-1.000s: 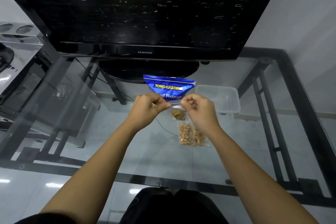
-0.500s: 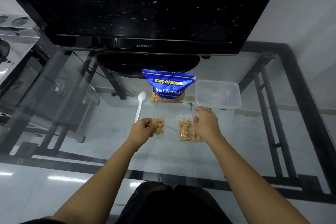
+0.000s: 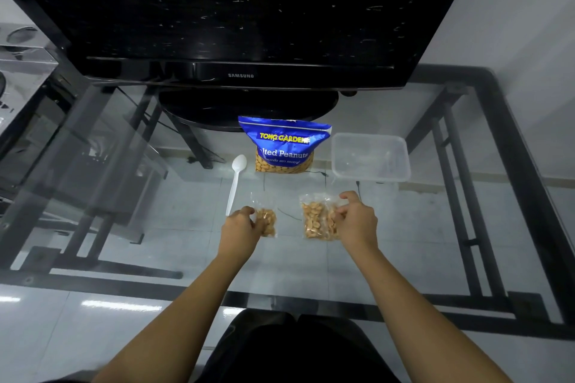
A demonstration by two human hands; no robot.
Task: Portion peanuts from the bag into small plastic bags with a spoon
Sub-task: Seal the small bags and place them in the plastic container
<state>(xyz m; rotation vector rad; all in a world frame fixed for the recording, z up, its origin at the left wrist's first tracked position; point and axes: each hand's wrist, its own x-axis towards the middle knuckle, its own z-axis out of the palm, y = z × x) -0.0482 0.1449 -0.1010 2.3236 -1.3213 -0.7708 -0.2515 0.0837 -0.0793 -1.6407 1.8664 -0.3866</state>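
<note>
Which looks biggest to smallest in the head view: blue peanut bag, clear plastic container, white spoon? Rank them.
1-2. blue peanut bag and clear plastic container: much alike, too close to rank.
3. white spoon: long but thin, smallest.

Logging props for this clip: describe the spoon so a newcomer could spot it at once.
Start at the television on the glass table. In front of its stand sits a blue peanut bag; the spoon lies just left of it, bowl toward the television. It is the only white, long, thin thing there.

Both arms reach forward; the left hand (image 3: 241,227) and right hand (image 3: 356,221) each curl fingers, pinching something.
</note>
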